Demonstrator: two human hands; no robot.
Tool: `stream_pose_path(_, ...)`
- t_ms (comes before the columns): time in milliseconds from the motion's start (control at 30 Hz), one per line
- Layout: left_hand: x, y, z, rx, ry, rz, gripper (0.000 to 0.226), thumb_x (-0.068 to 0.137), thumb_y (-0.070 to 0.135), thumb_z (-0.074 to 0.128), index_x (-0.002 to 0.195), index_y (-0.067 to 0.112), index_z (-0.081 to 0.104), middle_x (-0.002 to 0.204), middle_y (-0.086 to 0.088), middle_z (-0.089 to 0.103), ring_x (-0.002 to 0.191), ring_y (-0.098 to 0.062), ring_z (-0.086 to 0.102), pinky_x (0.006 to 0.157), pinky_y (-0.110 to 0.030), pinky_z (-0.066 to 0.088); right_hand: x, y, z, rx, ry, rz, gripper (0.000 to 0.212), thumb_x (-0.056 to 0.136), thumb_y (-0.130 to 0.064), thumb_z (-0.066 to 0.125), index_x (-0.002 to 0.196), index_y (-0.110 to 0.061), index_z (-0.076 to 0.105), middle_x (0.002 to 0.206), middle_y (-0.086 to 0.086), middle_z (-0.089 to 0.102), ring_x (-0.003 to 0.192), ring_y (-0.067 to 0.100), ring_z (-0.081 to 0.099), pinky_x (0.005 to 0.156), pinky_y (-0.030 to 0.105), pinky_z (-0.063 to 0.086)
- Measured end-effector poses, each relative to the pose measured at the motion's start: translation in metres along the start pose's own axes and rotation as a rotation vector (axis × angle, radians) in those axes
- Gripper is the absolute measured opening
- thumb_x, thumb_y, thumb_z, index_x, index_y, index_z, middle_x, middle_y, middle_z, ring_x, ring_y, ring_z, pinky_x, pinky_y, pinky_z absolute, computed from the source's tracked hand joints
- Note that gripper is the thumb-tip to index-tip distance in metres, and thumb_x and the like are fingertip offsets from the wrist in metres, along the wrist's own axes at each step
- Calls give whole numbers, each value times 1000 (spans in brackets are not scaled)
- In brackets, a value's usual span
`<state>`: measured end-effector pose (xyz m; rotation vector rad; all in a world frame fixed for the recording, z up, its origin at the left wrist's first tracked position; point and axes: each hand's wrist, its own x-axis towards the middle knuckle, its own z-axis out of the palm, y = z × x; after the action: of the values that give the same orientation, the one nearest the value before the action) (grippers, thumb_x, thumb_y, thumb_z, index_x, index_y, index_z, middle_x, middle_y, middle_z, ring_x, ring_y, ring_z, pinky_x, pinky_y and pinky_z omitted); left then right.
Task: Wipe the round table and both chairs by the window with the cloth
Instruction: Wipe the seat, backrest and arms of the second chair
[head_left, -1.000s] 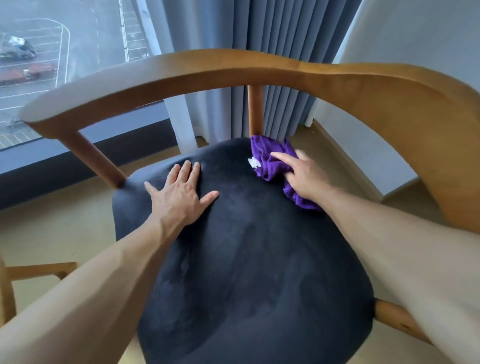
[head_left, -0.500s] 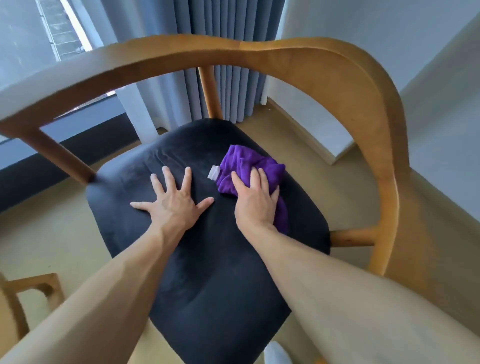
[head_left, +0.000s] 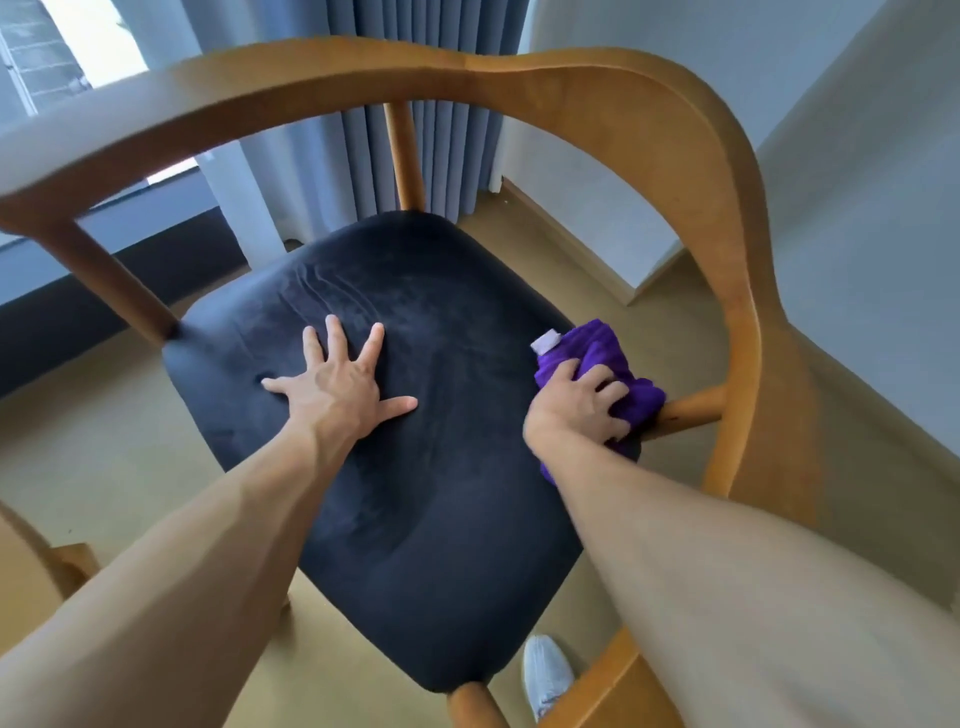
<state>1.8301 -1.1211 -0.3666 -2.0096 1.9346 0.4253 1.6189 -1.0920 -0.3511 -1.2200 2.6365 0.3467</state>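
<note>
In the head view, a chair (head_left: 717, 218) with a curved wooden back rail and a dark padded seat (head_left: 415, 467) fills the frame. The left hand (head_left: 340, 392) lies flat on the seat, a little left of its middle, with fingers straight and spread wide apart and the thumb pointing right; it holds nothing. The right hand (head_left: 579, 402) is at the seat's right edge, its fingers curled down and bunched on the cloth (head_left: 613, 353), a purple wad with a small pale tag (head_left: 545, 341) sticking out at its far left corner. The cloth sits pressed on the seat's right edge, just beside the short wooden rung (head_left: 685, 413) that joins the seat to the rail; its right end appears to touch that rung. Part of the cloth shows below the wrist too.

Behind the chair hang blue-grey curtains (head_left: 431, 104), with a window (head_left: 67, 52) at the upper left and a pale wall (head_left: 779, 130) at the right. The floor (head_left: 78, 467) is tan. A white shoe (head_left: 545, 675) shows under the seat's near edge. A piece of another wooden frame (head_left: 47, 561) shows at the lower left.
</note>
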Motion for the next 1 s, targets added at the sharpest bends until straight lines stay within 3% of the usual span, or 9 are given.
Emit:
stream_pose_path(133, -1, -1, 2, 20, 26, 12, 107, 73, 91, 39, 154, 45, -13, 165, -7, -11, 152, -34, -7, 97, -78, 33, -70, -35, 15, 107, -6, -108, 57, 91, -20, 61, 140, -29, 33, 140, 14, 24, 123, 35, 25, 73, 49, 40)
stream_pose_path(233, 0, -1, 4, 25, 48, 6, 107, 72, 92, 37, 154, 45, -12, 165, -6, -10, 152, -33, -6, 97, -77, 35, -92, -28, 21, 87, -26, -328, 76, 78, -22, 78, 135, -36, 29, 135, 10, 25, 121, 33, 25, 76, 48, 42)
stream_pose_path(300, 1, -1, 4, 32, 49, 3, 107, 72, 92, 36, 154, 45, -13, 165, -6, -10, 152, -33, -5, 96, -77, 36, -72, -2, 16, 28, -5, -375, 76, 80, -19, 75, 137, -38, 28, 135, 9, 26, 124, 34, 26, 82, 50, 42)
stream_pose_path(400, 2, -2, 7, 45, 54, 4, 107, 71, 93, 34, 154, 45, -15, 165, -6, -10, 152, -33, -5, 95, -76, 37, -20, 38, 2, -91, 32, -240, 64, 90, -16, 60, 142, -37, 27, 138, 12, 27, 126, 36, 25, 88, 57, 42)
stream_pose_path(500, 3, -2, 6, 43, 52, 10, 107, 71, 93, 35, 154, 45, -14, 165, -6, -10, 153, -33, -5, 95, -76, 37, 3, 50, -7, -70, -43, -54, 73, 83, -18, 66, 143, -34, 27, 140, 13, 24, 127, 36, 24, 87, 59, 44)
stream_pose_path(733, 1, -1, 6, 39, 70, 12, 107, 73, 91, 37, 154, 44, -14, 165, -8, -10, 152, -34, -5, 95, -76, 37, -47, 12, -3, 29, -214, 96, 75, 76, -21, 73, 137, -30, 30, 138, 17, 19, 120, 39, 28, 70, 50, 46)
stream_pose_path(900, 2, -2, 1, 19, 25, 9, 106, 74, 89, 43, 154, 46, -12, 165, -6, -9, 152, -33, -4, 96, -76, 36, -125, -25, 2, 103, -397, -9, 65, 81, -22, 72, 133, -28, 35, 132, 14, 21, 119, 36, 28, 67, 46, 47)
stream_pose_path(1000, 6, -12, -6, -26, 5, 41, 90, 82, 83, 40, 154, 49, -2, 165, -3, -1, 151, -30, 2, 98, -72, 41, -167, -43, 11, 141, -475, -164, 68, 80, -22, 74, 134, -28, 33, 131, 12, 21, 118, 35, 27, 67, 43, 48)
